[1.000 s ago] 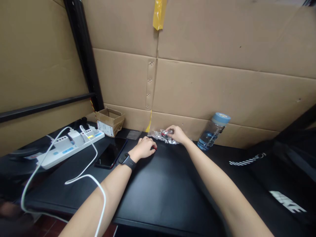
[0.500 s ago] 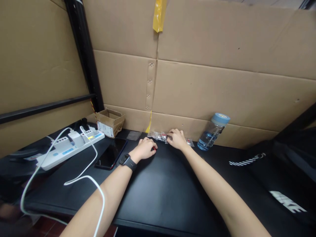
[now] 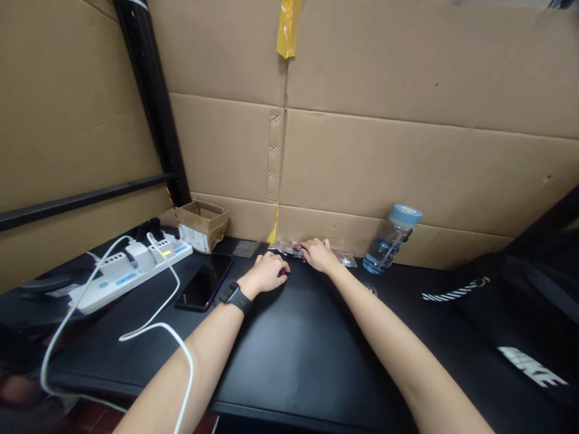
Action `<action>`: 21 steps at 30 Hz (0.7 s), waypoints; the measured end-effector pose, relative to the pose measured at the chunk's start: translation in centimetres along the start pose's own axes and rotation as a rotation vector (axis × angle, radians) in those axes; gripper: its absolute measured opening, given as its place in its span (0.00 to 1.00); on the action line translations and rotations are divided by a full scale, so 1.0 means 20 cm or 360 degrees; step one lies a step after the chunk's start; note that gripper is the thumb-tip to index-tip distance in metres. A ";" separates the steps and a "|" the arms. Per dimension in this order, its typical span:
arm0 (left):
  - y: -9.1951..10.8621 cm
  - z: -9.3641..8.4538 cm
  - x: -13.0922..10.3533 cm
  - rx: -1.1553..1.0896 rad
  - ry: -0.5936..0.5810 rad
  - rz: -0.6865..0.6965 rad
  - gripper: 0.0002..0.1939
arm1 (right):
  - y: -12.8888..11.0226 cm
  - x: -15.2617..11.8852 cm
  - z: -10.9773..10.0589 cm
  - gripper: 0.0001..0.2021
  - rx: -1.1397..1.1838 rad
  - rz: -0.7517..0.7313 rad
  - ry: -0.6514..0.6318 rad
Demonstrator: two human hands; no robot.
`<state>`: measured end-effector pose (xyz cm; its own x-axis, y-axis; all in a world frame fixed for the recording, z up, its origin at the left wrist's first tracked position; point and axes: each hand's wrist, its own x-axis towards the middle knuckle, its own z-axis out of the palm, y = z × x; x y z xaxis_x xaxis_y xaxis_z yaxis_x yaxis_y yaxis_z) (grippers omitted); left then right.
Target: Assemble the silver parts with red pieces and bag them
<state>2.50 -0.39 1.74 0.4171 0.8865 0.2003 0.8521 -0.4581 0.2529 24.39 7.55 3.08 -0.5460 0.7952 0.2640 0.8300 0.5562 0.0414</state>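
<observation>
My left hand [image 3: 266,273], with a dark watch [image 3: 235,296] on its wrist, rests on the black table [image 3: 298,343]. Its fingers curl round a small red object [image 3: 283,272], mostly hidden by them. Farther back, my right hand [image 3: 319,254] lies over a row of small clear plastic packets [image 3: 347,259] along the foot of the cardboard wall. Its fingertips touch the packets near a red piece; whether they grip anything is too small to tell. The packets hold small red and silvery items.
A blue-lidded bottle [image 3: 391,240] stands right of the packets. To the left are an open cardboard box [image 3: 203,226], a phone [image 3: 205,282], a clear flat sheet [image 3: 245,248] and a white power strip [image 3: 131,271] with cables. A black bag [image 3: 515,313] lies at the right.
My right hand has shifted slightly left along the packets, uncovering more of them on its right. A small round item now shows beside my right forearm. My left hand has hardly moved.
</observation>
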 end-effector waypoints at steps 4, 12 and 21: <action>0.00 0.00 0.00 -0.0007 0.0002 0.0000 0.12 | 0.00 0.00 -0.01 0.15 -0.0012 -0.0001 0.0038; 0.01 0.00 0.00 -0.0010 0.0018 0.0025 0.13 | 0.00 -0.05 0.01 0.17 0.0015 -0.0025 0.0170; 0.01 0.00 0.00 0.0014 -0.0009 0.0040 0.14 | 0.08 -0.18 -0.09 0.14 0.0332 0.0099 0.0372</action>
<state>2.73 -0.60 1.78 0.4404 0.8750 0.2013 0.8441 -0.4799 0.2393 27.80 5.12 3.85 -0.4339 0.7654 0.4753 0.8064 0.5651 -0.1740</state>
